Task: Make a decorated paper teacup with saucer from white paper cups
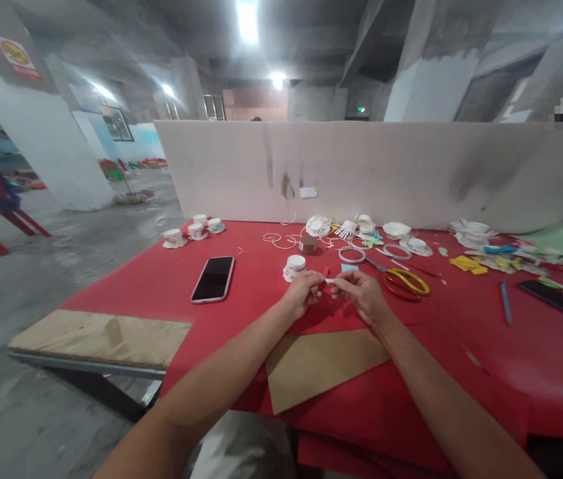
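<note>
Left hand (pixel 306 291): thumb and fingers close in a pinch on one end of a small white strip (pixel 330 281).
Right hand (pixel 360 293): fingertips pinch the other end, facing the left hand.
White strip: between the two hands, raised in front of the person over the red counter (pixel 136 279); its finer detail is too small to tell.
Handling: such a slim piece probably bends easily, so a light pinch close to each end, with even tension, should serve best; squeezing hard could crease it.
Steadiness: moving one hand while the other acts as anchor would likely stop the strip from twisting; fingertips should leave its middle in sight.
White cup (pixel 295 266): just beyond the left hand, near enough that a knuckle could knock it, so small movements seem wise.
Blue paper (pixel 349 267): just beyond the right hand, lying flat.
Brown roll (pixel 308 245): farther out than the cup, ahead of the left hand.
Scissors (pixel 390 271): to the right of the right hand, handles pointing away from it; worth leaving elbow room there.
Brown sheet (pixel 321 366): nearer the body than both hands, between the forearms.
Phone (pixel 213 279): well left of the left hand.
</note>
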The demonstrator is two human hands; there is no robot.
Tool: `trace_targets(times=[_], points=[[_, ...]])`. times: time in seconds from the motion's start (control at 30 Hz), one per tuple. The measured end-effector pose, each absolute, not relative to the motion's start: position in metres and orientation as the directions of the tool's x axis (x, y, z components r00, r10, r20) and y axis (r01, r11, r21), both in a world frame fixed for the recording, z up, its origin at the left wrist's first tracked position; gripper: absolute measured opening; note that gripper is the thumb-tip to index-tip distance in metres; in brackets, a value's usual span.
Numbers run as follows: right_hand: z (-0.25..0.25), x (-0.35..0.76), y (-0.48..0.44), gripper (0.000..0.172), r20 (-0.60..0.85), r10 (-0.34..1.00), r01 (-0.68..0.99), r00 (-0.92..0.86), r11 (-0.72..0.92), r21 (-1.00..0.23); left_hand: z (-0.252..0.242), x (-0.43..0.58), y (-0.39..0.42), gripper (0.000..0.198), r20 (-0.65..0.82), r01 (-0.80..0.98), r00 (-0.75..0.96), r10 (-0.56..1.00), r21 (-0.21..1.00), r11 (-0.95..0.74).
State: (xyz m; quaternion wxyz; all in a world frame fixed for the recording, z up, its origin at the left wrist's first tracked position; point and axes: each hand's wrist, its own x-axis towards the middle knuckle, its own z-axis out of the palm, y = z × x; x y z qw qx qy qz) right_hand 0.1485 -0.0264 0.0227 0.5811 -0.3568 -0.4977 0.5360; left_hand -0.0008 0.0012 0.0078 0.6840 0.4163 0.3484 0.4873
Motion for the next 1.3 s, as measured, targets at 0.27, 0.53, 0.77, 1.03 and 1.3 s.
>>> trace_targets(times=[0.27, 0.53, 0.77, 1.03, 1.3], points=[[0.0179, 0.1486, -0.0237, 0.037, 0.144, 0.990, -0.333, 0.000, 0.136, -0.933, 0.0078, 0.0014, -0.0001, 0.018, -0.024, -0.411, 0.250, 0.968, 0.903, 0.128], [0.0161, 0.1463, -0.0243, 0.030, 0.107, 0.993, -0.375, -0.045, 0.083, -0.923, 0.0102, 0.0046, -0.0056, 0.020, 0.012, -0.392, 0.230, 0.973, 0.917, 0.081], [0.0158, 0.1440, -0.0236, 0.032, 0.141, 0.989, -0.341, 0.043, 0.147, -0.928, 0.0103, 0.0073, -0.0082, 0.017, 0.029, -0.362, 0.224, 0.974, 0.930, 0.056], [0.0152, 0.1402, -0.0239, 0.033, 0.222, 0.966, -0.217, 0.131, 0.247, -0.945, 0.0075, 0.0087, -0.0068, 0.022, 0.088, -0.355, 0.244, 0.966, 0.935, 0.004], [0.0142, 0.1401, -0.0231, 0.031, 0.292, 0.945, -0.122, 0.148, 0.311, -0.943, 0.0069, 0.0096, -0.0063, 0.027, 0.146, -0.373, 0.247, 0.958, 0.927, -0.046]])
